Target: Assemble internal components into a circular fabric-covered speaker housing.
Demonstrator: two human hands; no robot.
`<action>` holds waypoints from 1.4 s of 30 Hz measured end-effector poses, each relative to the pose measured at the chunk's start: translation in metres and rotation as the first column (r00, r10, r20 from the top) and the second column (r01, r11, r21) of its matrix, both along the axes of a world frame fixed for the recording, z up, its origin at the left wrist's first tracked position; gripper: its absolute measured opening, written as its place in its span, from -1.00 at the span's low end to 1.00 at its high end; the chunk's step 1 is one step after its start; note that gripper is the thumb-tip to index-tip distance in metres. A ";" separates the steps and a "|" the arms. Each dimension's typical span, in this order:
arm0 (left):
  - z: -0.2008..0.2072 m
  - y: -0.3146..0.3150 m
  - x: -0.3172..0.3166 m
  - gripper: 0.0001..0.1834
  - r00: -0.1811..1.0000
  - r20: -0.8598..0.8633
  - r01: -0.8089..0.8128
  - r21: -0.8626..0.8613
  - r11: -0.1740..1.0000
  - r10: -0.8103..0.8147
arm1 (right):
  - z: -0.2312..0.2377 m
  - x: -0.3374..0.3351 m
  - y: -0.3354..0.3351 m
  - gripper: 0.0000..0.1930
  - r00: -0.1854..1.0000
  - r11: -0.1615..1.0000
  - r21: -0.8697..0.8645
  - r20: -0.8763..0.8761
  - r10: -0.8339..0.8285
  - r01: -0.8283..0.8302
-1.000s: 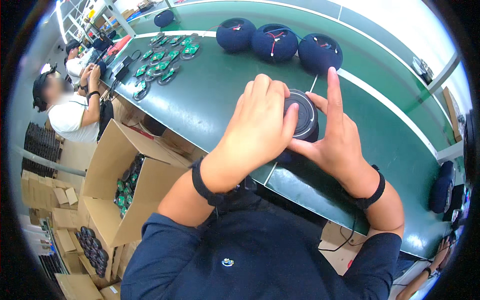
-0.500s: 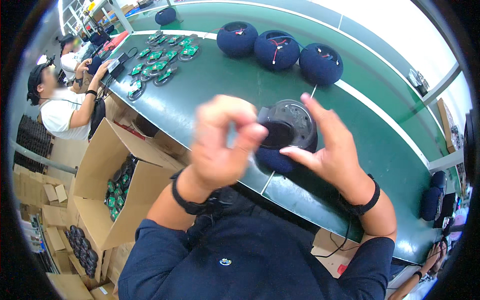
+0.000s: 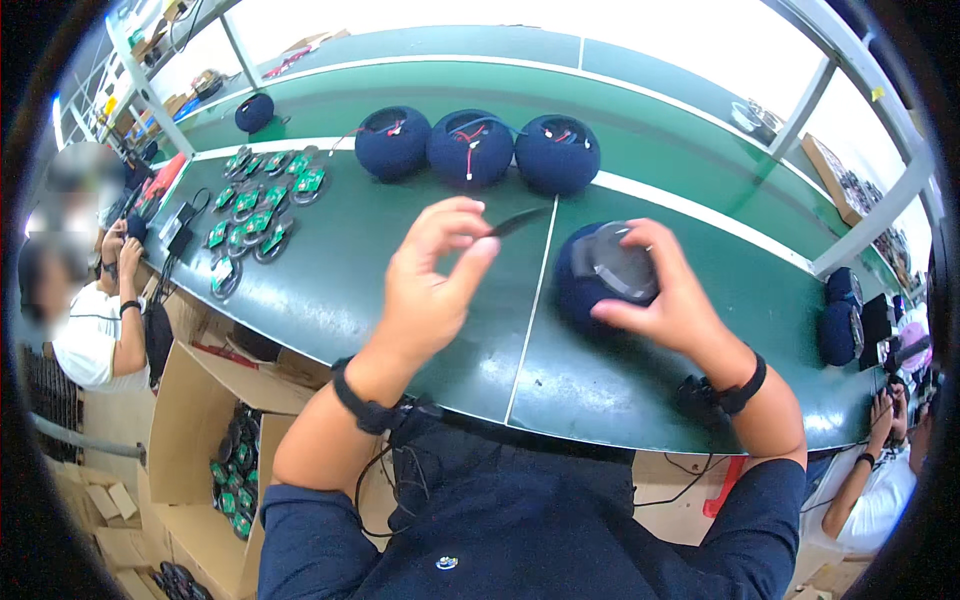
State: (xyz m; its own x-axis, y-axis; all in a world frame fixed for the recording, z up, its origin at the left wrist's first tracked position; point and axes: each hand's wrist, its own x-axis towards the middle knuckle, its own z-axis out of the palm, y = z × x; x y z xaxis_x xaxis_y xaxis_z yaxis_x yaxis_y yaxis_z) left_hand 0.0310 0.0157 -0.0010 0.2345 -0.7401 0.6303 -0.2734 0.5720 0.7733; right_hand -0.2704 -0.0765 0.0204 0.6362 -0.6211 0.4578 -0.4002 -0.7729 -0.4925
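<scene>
My left hand point(image 3: 435, 275) is raised over the bench, thumb and fingers closed on a thin black disc point(image 3: 520, 221) seen nearly edge-on. Just to its right, a navy fabric-covered round speaker point(image 3: 578, 305) rests on the green bench, its dark plastic base plate point(image 3: 618, 262) facing up. Around the right side of that plate curls my right hand point(image 3: 675, 290), with fingers on the far side and thumb on the near side. Disc and plate are apart. Farther back stand three more round speakers point(image 3: 470, 150), with coloured wires coming from their open tops.
Several black plates with green circuit boards point(image 3: 262, 215) lie at the bench's left. A cardboard box point(image 3: 185, 420) below holds more. Navy speakers point(image 3: 838, 333) stand at the right end. Co-workers' hands point(image 3: 125, 255) show at left, others point(image 3: 885, 415) at right.
My left hand has drawn the black disc leftward, away from above the base plate, and tilted it edge-on. My right hand has closed in on the plate. The whole view has shifted.
</scene>
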 end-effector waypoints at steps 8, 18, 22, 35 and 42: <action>-0.014 -0.142 -0.115 -0.86 0.979 0.055 0.176 0.277 0.945 -0.199 | -0.023 -0.098 -0.168 -0.05 0.710 0.715 0.016 0.103 -0.696 0.699; -0.056 -0.271 -0.185 -0.87 0.908 0.360 -0.340 0.332 0.880 0.215 | -0.072 -0.125 -0.223 0.11 0.683 0.719 0.079 0.256 -0.685 0.691; -0.062 -0.296 -0.201 -0.91 0.872 0.445 -0.362 0.308 0.880 0.203 | -0.069 -0.125 -0.218 0.26 0.623 0.687 0.139 0.323 -0.713 0.714; -0.025 -0.221 -0.154 -0.48 0.511 0.748 -0.289 -0.314 0.904 0.423 | -0.073 -0.128 -0.225 0.19 0.492 0.523 0.004 0.332 -0.805 0.852; -0.012 -0.198 -0.103 -0.35 0.204 0.878 -0.407 -0.326 0.853 0.433 | -0.035 -0.084 -0.197 -0.11 0.689 0.635 -0.322 0.533 -0.491 0.702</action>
